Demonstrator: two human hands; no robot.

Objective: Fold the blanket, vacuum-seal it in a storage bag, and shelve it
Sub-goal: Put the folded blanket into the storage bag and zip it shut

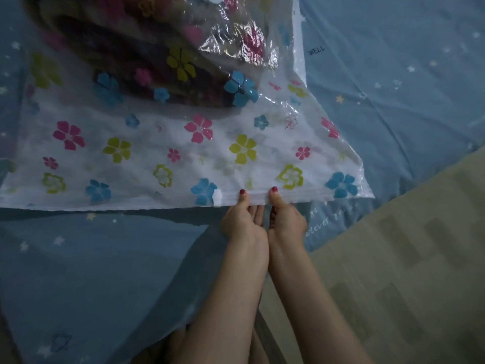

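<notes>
Blue bedding with little stars covered the bed under everything, and a strip of tan wooden floor showed on your right side. On the bedding lay the big see-through storage bag, printed with pink, blue and yellow-green flowers. The dark folded blanket sat inside the far part of the bag, up near the top of your view. The near part of the bag lay flat and looked white.

You held the near edge of the bag with both hands, right beside each other. Your left hand pinched the zip strip, with the thumb on top and the fingers curled under the edge. Your right hand pinched the same strip just next to it, thumb on top too. Both thumbnails were painted red. A small white slider clip sat on the strip just to the left of your left thumb, close but not touching it. Your two bare arms reached out side by side over the bedding.
</notes>
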